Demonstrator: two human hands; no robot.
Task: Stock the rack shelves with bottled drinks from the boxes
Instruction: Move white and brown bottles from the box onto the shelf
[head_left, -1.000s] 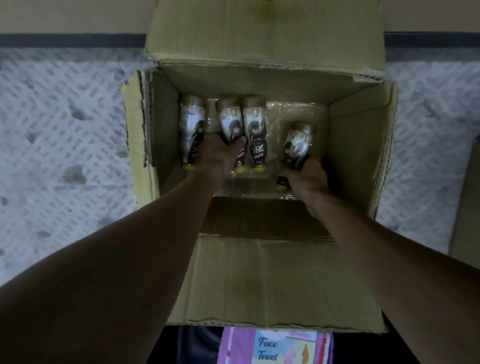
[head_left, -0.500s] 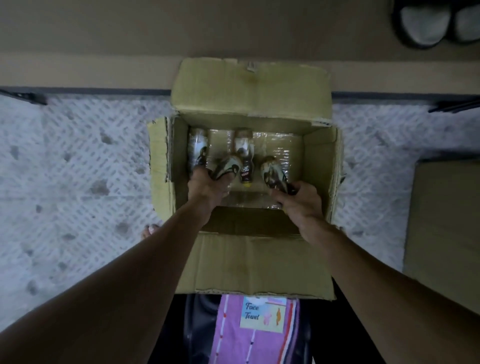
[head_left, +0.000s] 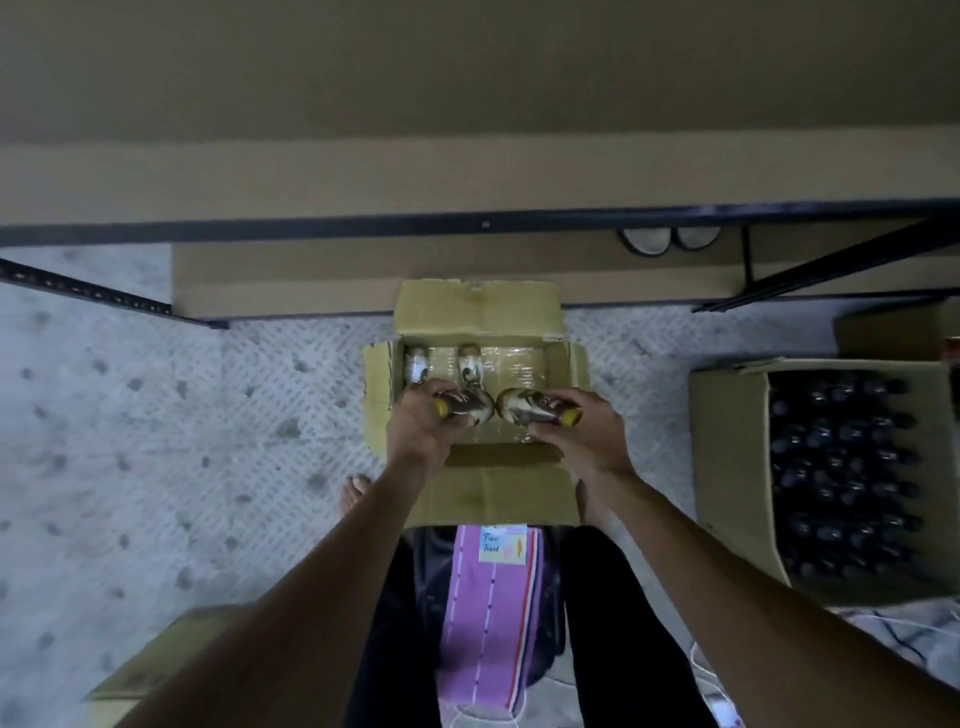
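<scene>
Lifted sideways above the box (head_left: 376, 395), yellow-capped bottles (head_left: 467, 408) are clasped by left fingers (head_left: 457, 423) and right fingers (head_left: 540, 428).

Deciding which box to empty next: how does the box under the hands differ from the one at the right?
The middle box is nearly empty: two labelled bottles sit by its far wall, while the right box is packed with dark bottles. The left hand and right hand each hold a bottle over the middle box; nothing touches the right box. Both are open cardboard boxes on the floor.
</scene>
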